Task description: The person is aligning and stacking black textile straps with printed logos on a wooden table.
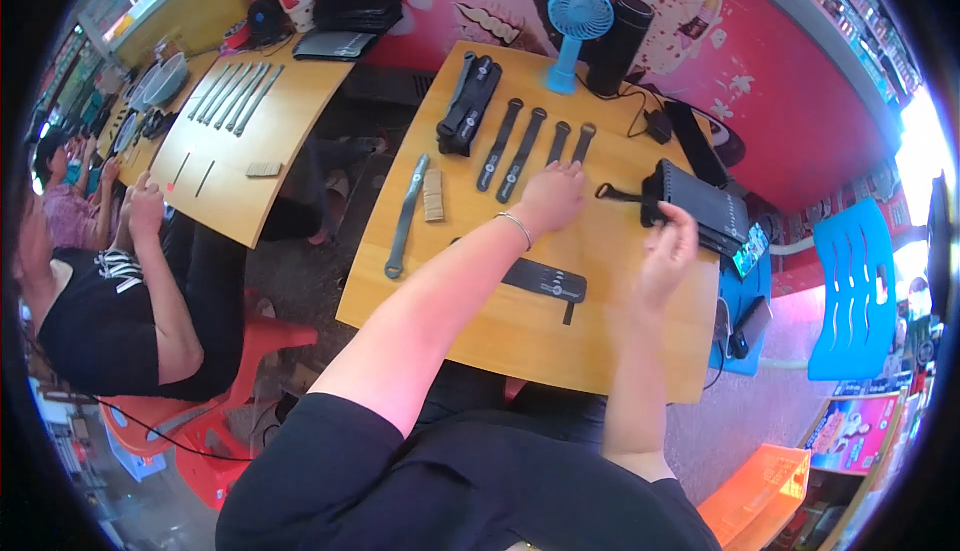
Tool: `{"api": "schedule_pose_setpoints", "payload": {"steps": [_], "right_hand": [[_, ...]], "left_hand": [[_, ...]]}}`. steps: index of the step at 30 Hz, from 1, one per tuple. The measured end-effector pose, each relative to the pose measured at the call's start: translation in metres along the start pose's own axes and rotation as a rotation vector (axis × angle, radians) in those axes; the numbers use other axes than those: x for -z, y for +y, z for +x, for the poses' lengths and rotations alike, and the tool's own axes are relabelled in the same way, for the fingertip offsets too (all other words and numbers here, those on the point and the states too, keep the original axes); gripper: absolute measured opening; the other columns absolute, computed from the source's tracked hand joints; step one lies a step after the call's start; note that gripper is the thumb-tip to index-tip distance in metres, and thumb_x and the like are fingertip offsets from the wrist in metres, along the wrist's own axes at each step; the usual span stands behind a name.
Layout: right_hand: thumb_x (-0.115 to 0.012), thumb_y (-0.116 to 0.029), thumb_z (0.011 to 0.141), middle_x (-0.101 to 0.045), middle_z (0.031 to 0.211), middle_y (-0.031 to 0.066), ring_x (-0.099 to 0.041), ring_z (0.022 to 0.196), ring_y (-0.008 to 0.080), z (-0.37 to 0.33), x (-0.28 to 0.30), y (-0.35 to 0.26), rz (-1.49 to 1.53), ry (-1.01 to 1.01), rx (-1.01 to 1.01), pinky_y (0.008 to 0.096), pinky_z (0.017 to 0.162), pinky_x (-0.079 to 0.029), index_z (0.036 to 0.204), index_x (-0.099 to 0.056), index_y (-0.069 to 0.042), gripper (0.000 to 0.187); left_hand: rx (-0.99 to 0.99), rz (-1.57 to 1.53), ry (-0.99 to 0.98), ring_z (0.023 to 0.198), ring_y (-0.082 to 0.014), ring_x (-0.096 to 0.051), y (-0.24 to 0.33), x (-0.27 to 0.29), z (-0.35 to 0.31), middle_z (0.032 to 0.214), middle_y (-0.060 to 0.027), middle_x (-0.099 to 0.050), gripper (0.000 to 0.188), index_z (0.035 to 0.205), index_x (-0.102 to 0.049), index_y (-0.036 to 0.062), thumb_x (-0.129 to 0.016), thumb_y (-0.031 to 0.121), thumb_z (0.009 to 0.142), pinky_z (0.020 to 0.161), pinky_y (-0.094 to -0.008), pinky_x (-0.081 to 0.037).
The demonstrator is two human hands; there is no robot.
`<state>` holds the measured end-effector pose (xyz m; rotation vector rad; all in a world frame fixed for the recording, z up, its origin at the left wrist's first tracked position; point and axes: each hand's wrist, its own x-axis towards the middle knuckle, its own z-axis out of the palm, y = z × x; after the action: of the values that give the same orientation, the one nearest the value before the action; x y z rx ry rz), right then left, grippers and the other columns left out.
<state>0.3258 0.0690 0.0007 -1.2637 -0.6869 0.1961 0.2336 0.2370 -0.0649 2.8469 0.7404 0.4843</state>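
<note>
My left hand (553, 197) reaches over the middle of the wooden table. Its fingers are bent together at the lower end of a dark strap (583, 141), hiding that end. Beside it lie more dark straps (510, 156), in a row with their ring ends away from me. My right hand (668, 253) is raised near the table's right side, fingers curled; whatever they hold is hidden. Just beyond it sits a stack of black pouches (705, 206), with a looped strap end (612, 192) sticking out on its left. A wide dark band (545, 280) lies partly under my left forearm.
A blue fan (578, 26) and black cylinder (620, 46) stand at the back. At the left are a black bundle (470, 106), a grey strap (407, 216) and a beige stack (433, 196). A person (130, 321) sits at another table (235, 191). A blue chair (852, 291) stands right.
</note>
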Motion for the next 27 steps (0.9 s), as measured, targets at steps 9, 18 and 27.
{"api": "schedule_pose_setpoints", "payload": {"steps": [9, 18, 27], "right_hand": [[-0.047, -0.001, 0.096, -0.058, 0.096, 0.0073, -0.049, 0.073, 0.0078, -0.012, 0.012, -0.103, 0.116, 0.005, 0.238, 0.0202, 0.063, -0.04, 0.126, -0.046, -0.001, 0.031], [-0.056, 0.005, 0.086, -0.064, 0.094, 0.0093, -0.058, 0.076, 0.0128, -0.068, 0.033, -0.089, -0.242, -0.15, 0.21, 0.0239, 0.065, -0.047, 0.105, -0.061, 0.002, 0.019], [-0.063, 0.001, 0.072, -0.063, 0.09, 0.0068, -0.06, 0.072, 0.0211, -0.091, 0.022, -0.092, -0.781, -0.768, 0.446, 0.031, 0.063, -0.05, 0.104, -0.071, -0.013, 0.035]], "left_hand": [[-0.016, -0.003, -0.186, 0.115, -0.0267, -0.052, 0.011, 0.038, 0.012, 0.12, -0.0117, -0.058, 0.033, 0.107, -0.061, 0.0019, -0.057, 0.025, 0.083, 0.101, -0.0429, -0.039], [0.118, -0.957, -0.091, 0.091, -0.0203, -0.061, 0.054, 0.136, -0.039, 0.104, -0.0092, -0.062, 0.041, 0.102, -0.065, 0.0038, -0.051, 0.041, 0.093, 0.078, -0.0331, -0.048], [0.379, -1.969, -0.449, 0.072, -0.0172, -0.065, 0.035, 0.127, -0.194, 0.11, -0.0156, -0.062, 0.07, 0.13, -0.045, 0.0005, -0.03, 0.059, 0.095, 0.055, -0.0221, -0.048]]}}
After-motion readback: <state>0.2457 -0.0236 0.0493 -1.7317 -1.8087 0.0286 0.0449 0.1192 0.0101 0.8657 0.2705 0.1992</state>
